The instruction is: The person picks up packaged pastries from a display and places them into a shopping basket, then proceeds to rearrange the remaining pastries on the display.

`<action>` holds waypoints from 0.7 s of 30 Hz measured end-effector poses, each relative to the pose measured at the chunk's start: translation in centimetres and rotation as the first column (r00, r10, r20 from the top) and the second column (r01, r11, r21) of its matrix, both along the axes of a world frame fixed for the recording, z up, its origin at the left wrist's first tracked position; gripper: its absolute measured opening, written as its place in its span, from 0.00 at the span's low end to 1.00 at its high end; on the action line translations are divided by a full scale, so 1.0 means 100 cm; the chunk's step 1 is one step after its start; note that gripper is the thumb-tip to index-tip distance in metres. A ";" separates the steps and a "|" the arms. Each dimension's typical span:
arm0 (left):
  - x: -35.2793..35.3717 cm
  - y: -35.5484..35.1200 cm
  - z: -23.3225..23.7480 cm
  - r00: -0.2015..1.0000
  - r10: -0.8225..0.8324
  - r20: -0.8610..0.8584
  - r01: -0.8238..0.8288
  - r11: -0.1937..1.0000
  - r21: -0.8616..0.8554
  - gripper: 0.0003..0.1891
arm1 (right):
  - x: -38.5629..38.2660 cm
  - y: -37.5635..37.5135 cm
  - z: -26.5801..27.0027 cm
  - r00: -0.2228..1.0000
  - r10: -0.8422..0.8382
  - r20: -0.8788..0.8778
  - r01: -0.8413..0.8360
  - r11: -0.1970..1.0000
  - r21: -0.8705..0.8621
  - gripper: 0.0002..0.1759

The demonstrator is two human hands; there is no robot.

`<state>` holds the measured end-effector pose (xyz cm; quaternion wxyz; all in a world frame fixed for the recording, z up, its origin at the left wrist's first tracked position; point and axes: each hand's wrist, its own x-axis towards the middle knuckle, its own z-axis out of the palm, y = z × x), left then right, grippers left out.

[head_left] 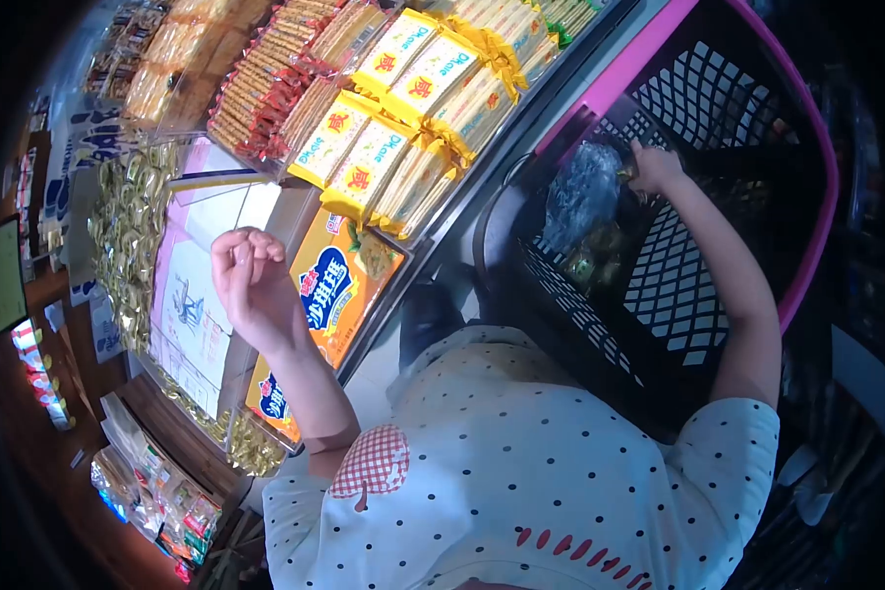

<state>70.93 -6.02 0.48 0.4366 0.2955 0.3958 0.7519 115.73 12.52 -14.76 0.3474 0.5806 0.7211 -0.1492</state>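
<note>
My left hand (251, 270) is raised over the snack display, its fingers curled in loosely with nothing visible in them. Below and beside it are orange snack boxes (339, 280) with blue labels and a pale printed carton (192, 295). My right hand (656, 167) reaches down into a black shopping basket (678, 305) with a pink rim. Its fingers are closed at the edge of a bluish clear plastic bag (582, 192), and the fingertips are partly hidden. Something greenish in clear wrapping (595, 258) lies under the bag.
Yellow-and-white packs of crackers (393, 128) stand in rows on the display. Behind them are red-and-brown stick snacks (265, 84) and gold-wrapped pieces (123, 236). A dark display edge (462, 192) runs between the goods and the basket. More bagged goods (157, 492) sit at lower left.
</note>
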 end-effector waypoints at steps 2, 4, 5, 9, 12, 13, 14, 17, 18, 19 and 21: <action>0.012 0.000 0.002 1.000 0.025 0.019 -0.023 0.997 -0.074 0.08 | -0.009 -0.005 0.042 0.997 0.081 0.011 -0.081 0.997 -0.011 0.38; 0.020 -0.001 0.002 1.000 -0.014 0.026 0.016 0.998 -0.067 0.09 | -0.018 -0.020 0.090 0.972 0.236 0.011 -0.235 0.959 0.161 0.37; 0.024 -0.001 0.003 0.997 -0.077 0.009 0.078 0.991 -0.106 0.09 | -0.023 -0.026 0.116 0.975 0.221 -0.011 -0.214 0.954 0.208 0.37; 0.044 -0.003 0.014 0.974 -0.217 -0.061 0.206 0.966 -0.153 0.10 | -0.022 -0.056 0.204 0.926 0.361 -0.113 -0.221 0.759 0.612 0.35; 0.055 -0.001 0.019 0.944 -0.316 -0.098 0.301 0.944 -0.137 0.10 | -0.035 -0.084 0.265 0.836 0.497 -0.233 -0.093 0.546 0.832 0.36; 0.064 0.001 0.024 0.923 -0.372 -0.094 0.357 0.922 -0.149 0.11 | -0.046 -0.098 0.281 0.816 0.505 -0.280 -0.059 0.556 0.829 0.38; 0.071 0.003 0.028 0.899 -0.429 -0.087 0.412 0.897 -0.161 0.11 | -0.059 -0.112 0.294 0.796 0.511 -0.325 -0.026 0.565 0.825 0.40; 0.101 0.009 0.046 0.762 -0.647 -0.027 0.639 0.758 -0.132 0.25 | -0.088 -0.134 0.303 0.641 0.625 -0.446 -0.103 0.645 0.757 0.42; 0.114 0.010 0.052 0.673 -0.739 0.044 0.739 0.667 -0.101 0.32 | -0.094 -0.141 0.295 0.581 0.678 -0.450 -0.156 0.636 0.756 0.43; 0.121 0.010 0.054 0.610 -0.791 0.032 0.790 0.605 -0.104 0.37 | -0.104 -0.146 0.289 0.549 0.723 -0.420 -0.180 0.593 0.785 0.40; 0.137 0.005 0.065 0.578 -0.816 -0.010 0.804 0.572 -0.165 0.45 | -0.121 -0.152 0.278 0.528 0.758 -0.383 -0.203 0.550 0.810 0.37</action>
